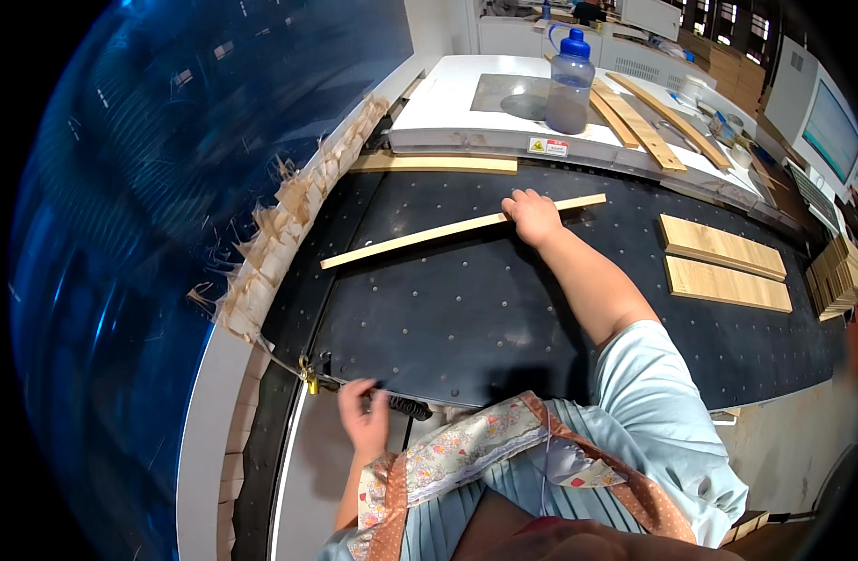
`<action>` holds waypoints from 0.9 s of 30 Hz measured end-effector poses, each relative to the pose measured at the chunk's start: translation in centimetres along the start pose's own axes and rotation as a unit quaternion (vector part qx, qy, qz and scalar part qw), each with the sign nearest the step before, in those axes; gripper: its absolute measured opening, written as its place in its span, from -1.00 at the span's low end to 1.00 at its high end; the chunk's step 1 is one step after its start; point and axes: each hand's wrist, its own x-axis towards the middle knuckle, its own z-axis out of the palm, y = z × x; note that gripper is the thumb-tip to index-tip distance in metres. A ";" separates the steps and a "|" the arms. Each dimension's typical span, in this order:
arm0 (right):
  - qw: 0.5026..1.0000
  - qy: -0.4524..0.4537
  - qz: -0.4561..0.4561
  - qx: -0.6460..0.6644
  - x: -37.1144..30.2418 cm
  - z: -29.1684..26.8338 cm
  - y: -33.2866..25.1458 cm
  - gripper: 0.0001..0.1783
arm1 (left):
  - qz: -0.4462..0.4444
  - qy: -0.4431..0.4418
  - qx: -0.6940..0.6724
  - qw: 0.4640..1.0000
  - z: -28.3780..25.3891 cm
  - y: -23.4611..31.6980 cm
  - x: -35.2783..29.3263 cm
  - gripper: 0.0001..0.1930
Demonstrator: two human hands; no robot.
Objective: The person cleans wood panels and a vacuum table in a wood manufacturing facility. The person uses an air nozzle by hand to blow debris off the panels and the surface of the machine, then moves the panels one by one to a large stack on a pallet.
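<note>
My right hand (533, 217) reaches across the black table and is closed around a long, narrow wooden strip (419, 236) right of its middle. The strip lies slantwise, its left end nearer to me. My left hand (364, 417) is at the front edge of the table, beside a small brass fitting (309, 376) and a black coiled hose (410, 408). Its thumb and fingers are apart, with nothing visible between them. Another wooden strip (438, 165) lies along the far edge of the black tabletop (457, 318), which is dotted with small metal studs.
Two short boards (723, 248) lie side by side at the right, with stacked wood pieces (835, 279) beyond. A blue-capped bottle (570, 84) and several boards (648, 126) rest on the white machine top (438, 103). At left stands a blue machine cover (167, 187) with a frayed strip (293, 201).
</note>
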 end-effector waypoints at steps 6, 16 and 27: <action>0.997 0.054 -0.059 0.006 0.8 -5.2 1.1 -0.92 | 0.017 0.132 0.438 0.889 -3.6 -4.4 1.5 -0.40; 0.991 0.069 -0.097 0.056 -1.6 -10.9 3.5 -0.87 | 0.087 0.163 0.096 0.978 -0.2 1.2 4.0 -0.71; 0.990 0.038 -0.061 0.124 -3.4 -9.6 6.9 -0.89 | -0.154 -0.268 0.363 0.879 6.4 10.0 -6.8 -0.76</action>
